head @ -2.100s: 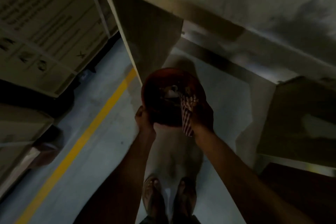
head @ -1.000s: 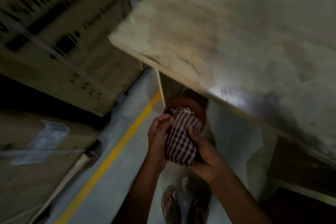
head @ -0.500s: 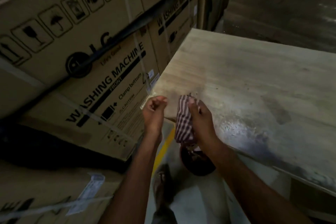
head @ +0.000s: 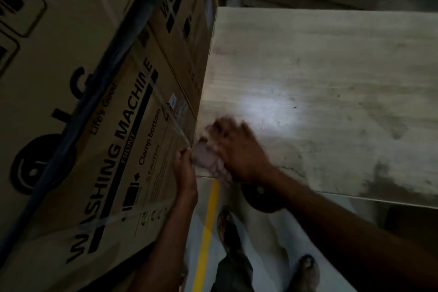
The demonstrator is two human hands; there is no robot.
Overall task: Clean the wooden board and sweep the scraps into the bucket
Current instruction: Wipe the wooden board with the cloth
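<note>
You're wiping the wooden board point(head: 320, 78), right hand point(head: 239, 149) spread on the cloth point(head: 206, 159).
Fast swipes are risking scraps missing the bucket point(head: 260, 201); left hand point(head: 183, 168) grip unclear.

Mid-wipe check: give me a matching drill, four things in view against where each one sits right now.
1 cloth
2 bucket
3 yellow line
4 washing machine carton

A left of the board
B on the floor, below the board's near edge
C under the right hand, at the board's near left corner
D on the floor, between carton and bucket

Pairs: 1-C, 2-B, 3-D, 4-A
</note>
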